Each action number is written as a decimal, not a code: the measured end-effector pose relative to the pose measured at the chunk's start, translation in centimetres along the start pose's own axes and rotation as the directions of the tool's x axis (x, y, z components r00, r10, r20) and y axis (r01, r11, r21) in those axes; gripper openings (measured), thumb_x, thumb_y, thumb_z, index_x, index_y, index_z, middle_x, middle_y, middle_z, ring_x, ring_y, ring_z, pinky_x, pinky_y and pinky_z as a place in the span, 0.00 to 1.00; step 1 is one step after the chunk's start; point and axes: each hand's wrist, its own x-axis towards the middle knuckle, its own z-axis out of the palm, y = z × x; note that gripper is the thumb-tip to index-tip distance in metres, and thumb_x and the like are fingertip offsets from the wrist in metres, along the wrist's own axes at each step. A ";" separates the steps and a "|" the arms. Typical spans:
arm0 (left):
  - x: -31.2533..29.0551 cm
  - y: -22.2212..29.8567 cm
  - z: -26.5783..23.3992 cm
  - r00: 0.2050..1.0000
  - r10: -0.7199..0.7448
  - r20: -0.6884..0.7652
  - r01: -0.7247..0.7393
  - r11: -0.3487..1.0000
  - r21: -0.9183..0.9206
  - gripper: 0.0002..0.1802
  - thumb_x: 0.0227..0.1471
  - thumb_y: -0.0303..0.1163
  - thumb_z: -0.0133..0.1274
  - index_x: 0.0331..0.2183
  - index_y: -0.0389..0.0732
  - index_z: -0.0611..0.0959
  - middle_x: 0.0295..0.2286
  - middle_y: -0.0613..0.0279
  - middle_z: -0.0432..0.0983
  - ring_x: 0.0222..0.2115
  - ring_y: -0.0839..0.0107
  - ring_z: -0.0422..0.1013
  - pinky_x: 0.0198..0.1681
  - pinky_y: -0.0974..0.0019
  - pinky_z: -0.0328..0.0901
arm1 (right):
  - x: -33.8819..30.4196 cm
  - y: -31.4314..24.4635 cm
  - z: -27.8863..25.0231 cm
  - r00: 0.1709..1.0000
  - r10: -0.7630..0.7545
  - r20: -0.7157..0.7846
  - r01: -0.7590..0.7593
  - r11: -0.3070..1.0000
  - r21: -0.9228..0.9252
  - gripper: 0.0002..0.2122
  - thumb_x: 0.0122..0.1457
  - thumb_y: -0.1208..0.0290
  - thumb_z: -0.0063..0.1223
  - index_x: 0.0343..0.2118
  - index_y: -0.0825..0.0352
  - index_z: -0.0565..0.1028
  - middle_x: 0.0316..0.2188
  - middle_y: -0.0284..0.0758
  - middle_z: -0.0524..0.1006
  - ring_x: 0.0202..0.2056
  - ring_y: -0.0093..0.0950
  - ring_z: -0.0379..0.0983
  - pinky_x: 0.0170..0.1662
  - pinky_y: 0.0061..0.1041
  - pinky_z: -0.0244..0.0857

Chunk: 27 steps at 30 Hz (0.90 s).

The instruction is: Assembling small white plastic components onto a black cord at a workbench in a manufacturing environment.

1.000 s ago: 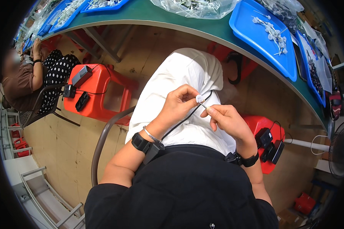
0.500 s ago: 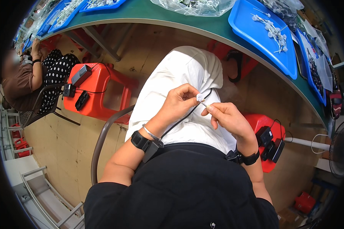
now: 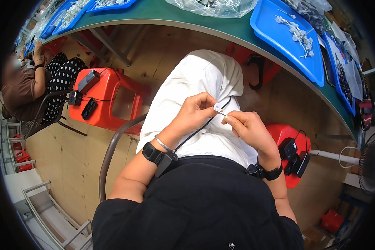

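Note:
Over my lap, my left hand (image 3: 195, 111) pinches a small white round-headed piece (image 3: 217, 107) between thumb and forefinger. From its head a thin stem slants down to the right. My right hand (image 3: 249, 127) is closed on the far end of that stem, between thumb and index finger. Both sets of fingertips nearly meet. The piece is too small for me to make out its exact kind. Similar white-headed pieces with thin stems lie in a blue tray (image 3: 267, 26) on the table at the upper right.
A green-topped table (image 3: 154, 13) curves across the far side, bearing a clear plastic bag (image 3: 214, 7) and more blue trays. Red stools (image 3: 102, 96) with black devices stand on either side. A brown chair armrest (image 3: 108, 162) is by my left. Another person (image 3: 27, 85) sits far left.
The fingers of my right hand have curled in and shifted slightly along the stem. My left hand keeps its pinch in nearly the same place.

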 end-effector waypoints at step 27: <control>0.0 1.8 0.0 0.995 0.026 -0.094 -0.035 0.994 -0.104 0.07 0.55 0.26 0.65 0.35 0.38 0.82 0.29 0.66 0.81 0.28 0.81 0.74 0.33 0.75 0.70 | -0.4 -1.1 0.9 0.836 -0.512 -0.196 0.298 0.724 -0.622 0.08 0.59 0.69 0.63 0.35 0.68 0.78 0.21 0.36 0.78 0.19 0.34 0.75 0.22 0.31 0.66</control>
